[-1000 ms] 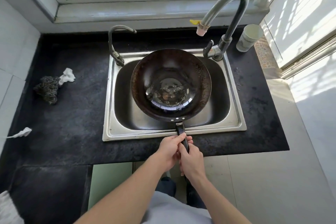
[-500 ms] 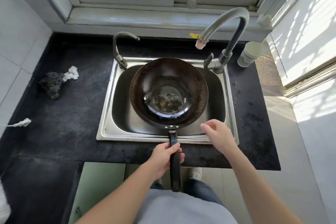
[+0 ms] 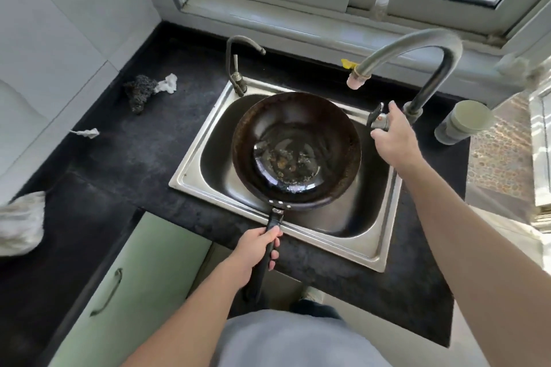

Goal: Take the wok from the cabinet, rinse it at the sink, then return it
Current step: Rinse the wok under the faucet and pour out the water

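Plainly, in the head view, the wok (image 3: 298, 152) sat tilted over the sink (image 3: 186, 179), its bowl covering most of the basin and its bottom speckled with brownish residue. Its black handle (image 3: 275, 219) pointed toward 7 o'clock, crossing the front rim. The left hand (image 3: 256, 250) gripped that handle, fingers wrapped round it and thumb laid along the top. At 2 o'clock from the wok, the right hand (image 3: 393, 140) reached to the lever (image 3: 376, 116) at the base of the tall tap (image 3: 417, 48), thumb above and fingers curled beneath it, clasping it. The tap's spout ended above the wok's far rim, at 1 o'clock. A smaller tap (image 3: 238, 68) stood at the sink's 11 o'clock corner. On the dark counter (image 3: 134, 158), a scourer (image 3: 140, 92) lay at 10 o'clock from the sink, a pale cup (image 3: 462, 122) at 3 o'clock beside the tall tap, and a crumpled cloth (image 3: 21, 223) at 8 o'clock near the frame's edge. A green cabinet door (image 3: 134, 292) showed below the counter.
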Demonstrator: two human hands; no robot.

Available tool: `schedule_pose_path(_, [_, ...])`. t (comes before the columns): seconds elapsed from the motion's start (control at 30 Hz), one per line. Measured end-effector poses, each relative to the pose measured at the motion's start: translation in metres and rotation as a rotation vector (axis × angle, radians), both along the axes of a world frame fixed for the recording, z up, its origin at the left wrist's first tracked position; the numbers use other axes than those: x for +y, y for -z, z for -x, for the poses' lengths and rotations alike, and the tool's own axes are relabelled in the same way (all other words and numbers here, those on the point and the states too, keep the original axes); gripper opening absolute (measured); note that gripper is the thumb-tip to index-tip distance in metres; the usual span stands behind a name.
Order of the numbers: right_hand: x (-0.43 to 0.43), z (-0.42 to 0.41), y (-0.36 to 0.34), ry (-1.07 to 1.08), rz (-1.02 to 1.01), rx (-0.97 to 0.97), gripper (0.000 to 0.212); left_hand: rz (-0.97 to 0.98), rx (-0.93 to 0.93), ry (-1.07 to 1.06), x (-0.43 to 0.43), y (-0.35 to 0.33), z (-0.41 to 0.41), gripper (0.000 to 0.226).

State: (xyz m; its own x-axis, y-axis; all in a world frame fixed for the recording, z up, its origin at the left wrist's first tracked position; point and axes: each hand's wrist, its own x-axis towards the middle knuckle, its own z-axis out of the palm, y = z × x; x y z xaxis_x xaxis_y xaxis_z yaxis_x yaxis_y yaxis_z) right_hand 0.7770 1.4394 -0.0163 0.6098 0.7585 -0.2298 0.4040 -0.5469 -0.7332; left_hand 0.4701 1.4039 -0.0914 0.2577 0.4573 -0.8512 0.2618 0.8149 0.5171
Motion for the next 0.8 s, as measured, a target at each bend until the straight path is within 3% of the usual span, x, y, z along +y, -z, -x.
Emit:
schedule_pose_path(0.23, [0.010,-0.002,0.012,-0.073,0.024,0.081,0.079,-0.002,0.014,0.001,0.000,-0.007,-0.003,0.020])
schedule_pose_path(0.8, [0.014,-0.006,0.021,-0.148,0.033,0.040,0.076,0.006,0.008,0.011,0.000,-0.005,-0.003,0.019])
